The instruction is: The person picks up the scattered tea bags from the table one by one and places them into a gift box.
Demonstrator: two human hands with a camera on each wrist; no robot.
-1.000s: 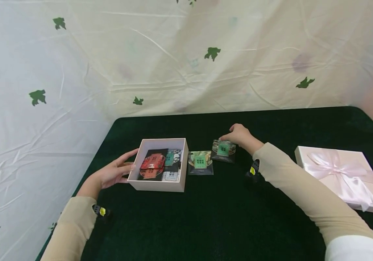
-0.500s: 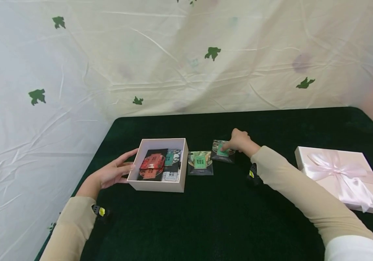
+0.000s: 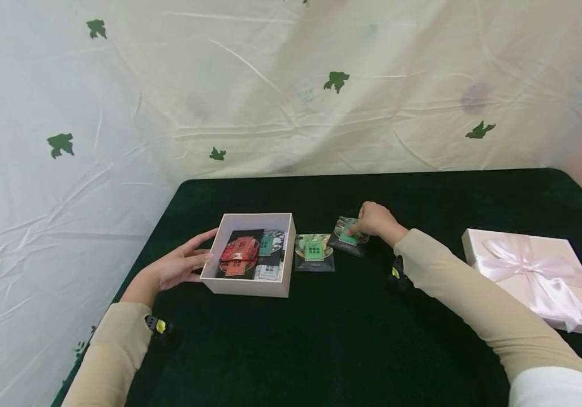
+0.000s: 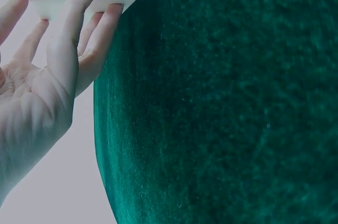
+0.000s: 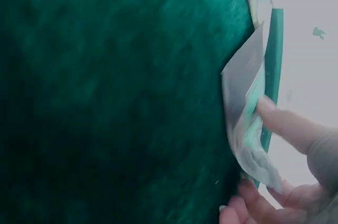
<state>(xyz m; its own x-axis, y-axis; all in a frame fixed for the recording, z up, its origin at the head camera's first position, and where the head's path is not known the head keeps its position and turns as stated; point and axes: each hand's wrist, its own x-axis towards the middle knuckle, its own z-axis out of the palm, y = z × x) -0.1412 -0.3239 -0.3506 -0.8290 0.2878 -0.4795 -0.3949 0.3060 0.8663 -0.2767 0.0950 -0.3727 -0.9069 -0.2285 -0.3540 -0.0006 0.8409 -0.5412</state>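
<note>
My left hand [image 3: 179,267] rests its spread fingers against the left wall of a pale pink open box [image 3: 250,288]; in the left wrist view its fingertips [image 4: 114,10] touch the white wall and underside edge. Inside the box lie a red-and-black packet [image 3: 240,249] and other dark packets with teal and white labels [image 3: 266,245]. My right hand [image 3: 377,219] pinches a dark packet with a green label [image 3: 344,244], thumb on the label and fingers at its bent edge [image 5: 253,152] in the right wrist view. Beside it a similar green-labelled packet [image 3: 314,263] lies flat.
A pale pink lid with a satin ribbon bow [image 3: 530,265] lies at the right, partly behind the right forearm. The dark green cloth-covered table [image 3: 321,339] ends at a back edge before a pale curtain [image 3: 270,85] with green leaf shapes.
My right hand has come down from the packet's far edge onto its label and now grips its right side, turning the packet slightly. My left hand stays at the box.
</note>
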